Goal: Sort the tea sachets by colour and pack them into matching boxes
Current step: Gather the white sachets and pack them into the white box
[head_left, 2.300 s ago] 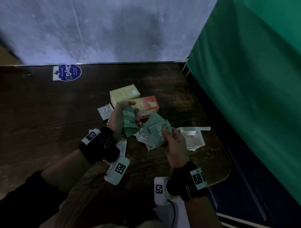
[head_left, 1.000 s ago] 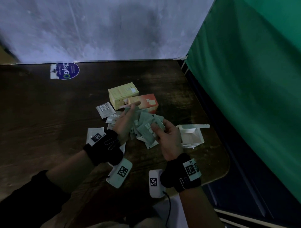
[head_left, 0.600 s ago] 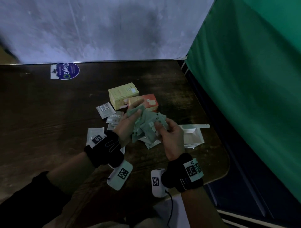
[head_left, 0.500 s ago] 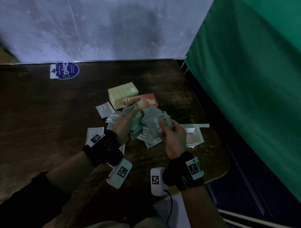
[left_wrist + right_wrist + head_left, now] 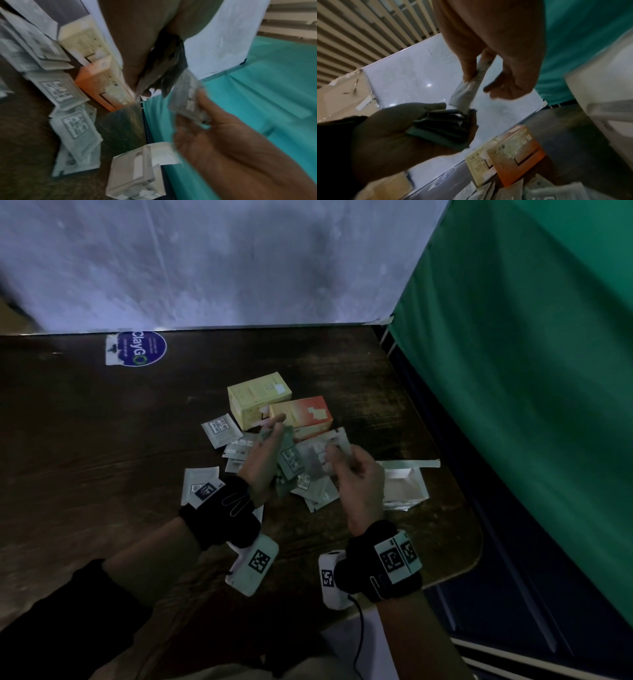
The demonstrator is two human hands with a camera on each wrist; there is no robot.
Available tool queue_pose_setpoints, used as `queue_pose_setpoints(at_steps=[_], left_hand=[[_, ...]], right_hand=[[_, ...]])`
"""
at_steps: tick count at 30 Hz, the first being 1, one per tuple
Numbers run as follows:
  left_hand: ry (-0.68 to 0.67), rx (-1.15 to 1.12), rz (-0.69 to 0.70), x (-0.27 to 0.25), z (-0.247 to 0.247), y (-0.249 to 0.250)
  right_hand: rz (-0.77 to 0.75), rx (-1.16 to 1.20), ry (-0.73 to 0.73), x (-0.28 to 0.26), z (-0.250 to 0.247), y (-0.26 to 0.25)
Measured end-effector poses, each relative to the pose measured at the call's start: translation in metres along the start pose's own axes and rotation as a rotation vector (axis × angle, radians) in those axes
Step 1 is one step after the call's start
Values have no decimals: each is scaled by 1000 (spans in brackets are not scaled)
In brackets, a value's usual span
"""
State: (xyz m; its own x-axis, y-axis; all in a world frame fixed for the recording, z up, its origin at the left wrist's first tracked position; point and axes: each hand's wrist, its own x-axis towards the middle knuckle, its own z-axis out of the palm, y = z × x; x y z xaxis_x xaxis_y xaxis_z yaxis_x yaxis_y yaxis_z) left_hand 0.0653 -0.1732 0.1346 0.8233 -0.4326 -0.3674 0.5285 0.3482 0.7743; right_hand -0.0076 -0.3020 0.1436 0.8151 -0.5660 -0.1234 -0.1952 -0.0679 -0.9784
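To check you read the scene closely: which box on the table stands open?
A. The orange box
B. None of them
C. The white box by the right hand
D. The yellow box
C: the white box shows its raised flap and pale inside; the yellow box and orange box look closed.

Head view: set high above the bench, faced forward and down; both hands, the boxes and the rear wall are taken in from some way off.
Left wrist view: aimed along the left hand, very close; the right hand is seen opposite.
Right wrist view: aimed along the right hand, very close, tilted.
Shared: the orange box and yellow box are seen in all three.
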Motion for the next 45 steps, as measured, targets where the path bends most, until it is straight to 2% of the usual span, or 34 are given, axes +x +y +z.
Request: queue_pose_setpoints(at_steps=[2,3,5,7,10,14,17,19,26,28,31,33,35,37,38,40,41,43,45], left_hand=[[-55,66,-70,-5,-4,1],[-93,75,-103,-8,-5,0],[-156,37,-152,-11,-6,-3],[-150,-29,-181,-10,-7,-5],[-97,-61,-191,-9,-12,-3],[-86,-1,-197,-11,-15,-10],[-119,44,-237,-13,-11,-16],[-161,57,-253,-17,-5,-19],[-224,33,-457,-21,-2,-25],[-199,1,-422,-16,1,-27],[-227,-27,-404,-8,14,-30],[-276,68,-411,-8,27,-35],[-332,219,-407,-8,40,-46],[-434,466,-355,-4,48,-57],[-494,643,-283,-1,49,-61],[-604,1048,-55,9,51,-70],[-640,1254,112,13,53,-74],[-702,1572,480,25,57,-83],[-746,1752,652,38,60,-87]], right_hand=[[-253,-3,70,2,-4,-2],[-345,-5,21,1,-5,-1],[-407,-67,-188,-2,-2,3],[-445,-295,-368,-4,1,12],[-652,-680,-446,-2,-2,22],[-627,-808,-496,-7,-5,15],[-465,-761,-584,-7,-1,12],[-431,-746,-623,-4,1,13],[-369,-675,-605,-9,-11,16],[-418,-642,-556,-13,-16,24],[-440,-530,-377,-25,-25,38],[-428,-505,-283,-33,-32,47],[-341,-438,-195,-37,-43,48],[-203,-366,-89,-37,-58,43],[-144,-358,-9,-35,-67,42],[-73,-423,176,-27,-90,44],[-58,-478,239,-21,-101,47],[-116,-636,247,-8,-119,56],[-268,-826,178,6,-129,66]])
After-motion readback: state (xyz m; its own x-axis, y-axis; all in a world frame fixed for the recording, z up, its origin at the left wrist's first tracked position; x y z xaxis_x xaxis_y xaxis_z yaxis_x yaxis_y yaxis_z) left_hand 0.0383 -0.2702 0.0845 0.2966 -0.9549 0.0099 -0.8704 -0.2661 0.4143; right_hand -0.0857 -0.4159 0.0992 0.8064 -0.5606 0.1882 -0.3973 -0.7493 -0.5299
